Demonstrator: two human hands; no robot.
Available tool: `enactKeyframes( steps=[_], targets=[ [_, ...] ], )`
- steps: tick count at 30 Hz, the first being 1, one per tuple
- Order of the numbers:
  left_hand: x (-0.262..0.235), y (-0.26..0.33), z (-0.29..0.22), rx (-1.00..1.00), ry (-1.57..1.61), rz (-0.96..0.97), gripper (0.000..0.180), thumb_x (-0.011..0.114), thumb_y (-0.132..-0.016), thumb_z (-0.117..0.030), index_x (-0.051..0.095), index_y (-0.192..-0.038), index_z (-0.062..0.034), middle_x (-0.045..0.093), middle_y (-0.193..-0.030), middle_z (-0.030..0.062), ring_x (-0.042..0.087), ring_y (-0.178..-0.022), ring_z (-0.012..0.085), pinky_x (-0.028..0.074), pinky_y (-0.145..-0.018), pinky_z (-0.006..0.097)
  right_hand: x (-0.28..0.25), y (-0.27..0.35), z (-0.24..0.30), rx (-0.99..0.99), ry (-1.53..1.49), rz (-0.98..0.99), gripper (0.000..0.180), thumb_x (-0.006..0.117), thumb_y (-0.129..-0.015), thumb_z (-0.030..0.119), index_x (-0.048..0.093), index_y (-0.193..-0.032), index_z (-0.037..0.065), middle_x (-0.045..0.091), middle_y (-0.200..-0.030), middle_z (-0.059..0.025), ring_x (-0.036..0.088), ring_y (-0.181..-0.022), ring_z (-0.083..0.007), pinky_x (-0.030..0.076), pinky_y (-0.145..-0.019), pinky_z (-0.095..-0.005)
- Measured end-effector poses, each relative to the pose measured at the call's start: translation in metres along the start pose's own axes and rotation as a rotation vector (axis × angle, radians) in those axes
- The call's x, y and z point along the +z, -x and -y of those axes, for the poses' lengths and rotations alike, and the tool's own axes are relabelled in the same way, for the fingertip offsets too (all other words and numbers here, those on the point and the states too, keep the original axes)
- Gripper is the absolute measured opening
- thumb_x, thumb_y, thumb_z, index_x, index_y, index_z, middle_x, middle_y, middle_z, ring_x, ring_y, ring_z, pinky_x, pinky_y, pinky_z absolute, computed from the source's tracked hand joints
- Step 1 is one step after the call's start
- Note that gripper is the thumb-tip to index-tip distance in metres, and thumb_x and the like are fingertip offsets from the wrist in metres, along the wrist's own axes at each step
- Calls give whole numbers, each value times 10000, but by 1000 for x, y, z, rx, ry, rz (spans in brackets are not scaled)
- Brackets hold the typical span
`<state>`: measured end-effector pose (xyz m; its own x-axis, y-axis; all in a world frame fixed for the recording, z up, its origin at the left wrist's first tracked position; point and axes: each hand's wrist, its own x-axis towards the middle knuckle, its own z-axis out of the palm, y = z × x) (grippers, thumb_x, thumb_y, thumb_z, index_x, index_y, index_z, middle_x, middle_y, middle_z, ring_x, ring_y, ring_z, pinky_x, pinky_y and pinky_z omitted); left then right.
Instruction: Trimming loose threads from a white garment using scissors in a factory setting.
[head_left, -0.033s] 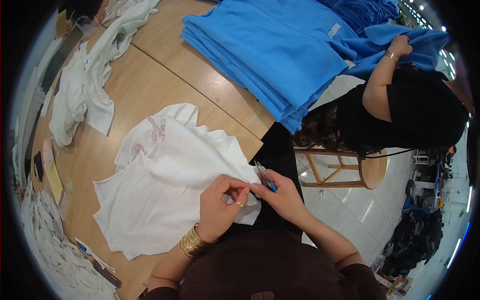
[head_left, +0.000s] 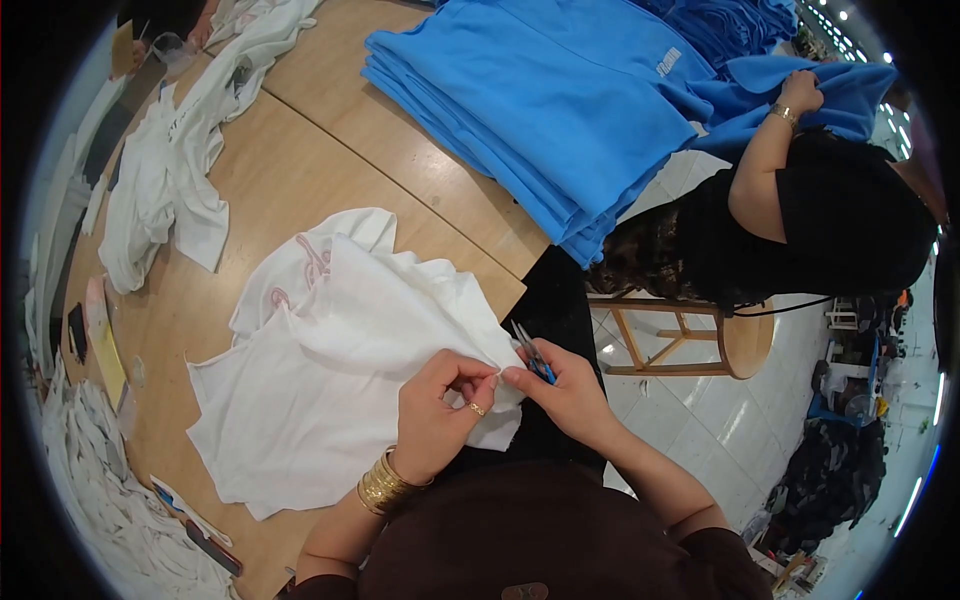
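Observation:
A white garment point(head_left: 350, 340) with pink lettering lies spread on the wooden table, its right edge hanging over my lap. With thumb and fingertips my left hand point(head_left: 440, 410) pinches the garment's edge; a ring and gold bracelets point(head_left: 385, 485) are on that hand and wrist. My right hand point(head_left: 570, 395) is closed around small blue-handled thread snips point(head_left: 538, 358), whose blades point up and away from me. Its thumb and fingertips meet the same cloth edge, close beside my left fingertips. Whatever lies between the fingertips is too small to make out.
A stack of blue garments point(head_left: 540, 110) covers the far right of the table. Beside it a co-worker in black point(head_left: 850, 210) handles blue cloth, near a wooden stool point(head_left: 745, 345). White garments point(head_left: 165, 185) lie at the left; a dark phone-like object point(head_left: 213, 548) is near the table's lower left.
The snips in my right hand have turned slightly, showing more blade. The co-worker's arm and the blue cloth have shifted a little. My left hand stays nearly still at the garment's edge.

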<state>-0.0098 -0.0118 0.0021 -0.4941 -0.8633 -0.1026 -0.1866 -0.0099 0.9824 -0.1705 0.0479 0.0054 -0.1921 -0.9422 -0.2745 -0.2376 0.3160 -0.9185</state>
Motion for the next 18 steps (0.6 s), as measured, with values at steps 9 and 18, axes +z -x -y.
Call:
enactKeyframes(
  steps=[9, 18],
  targets=[
    [-12, -2, 5, -223, 225, 91, 93, 649, -818, -26, 623, -899, 10, 604, -781, -2, 530, -684, 48, 454, -646, 194, -8, -7, 1, -178, 265, -145, 225, 648, -848, 225, 562, -935, 35, 620, -745, -135, 607, -611, -319, 463, -530, -343],
    [-15, -6, 7, -321, 277, 207, 182, 621, -850, -31, 638, -1025, 15, 609, -813, -8, 532, -714, 32, 453, -666, 178, -3, -6, 2, -214, 292, -149, 221, 665, -842, 155, 571, -989, 19, 591, -690, -82, 553, -594, -112, 442, -555, -252]
  ],
)
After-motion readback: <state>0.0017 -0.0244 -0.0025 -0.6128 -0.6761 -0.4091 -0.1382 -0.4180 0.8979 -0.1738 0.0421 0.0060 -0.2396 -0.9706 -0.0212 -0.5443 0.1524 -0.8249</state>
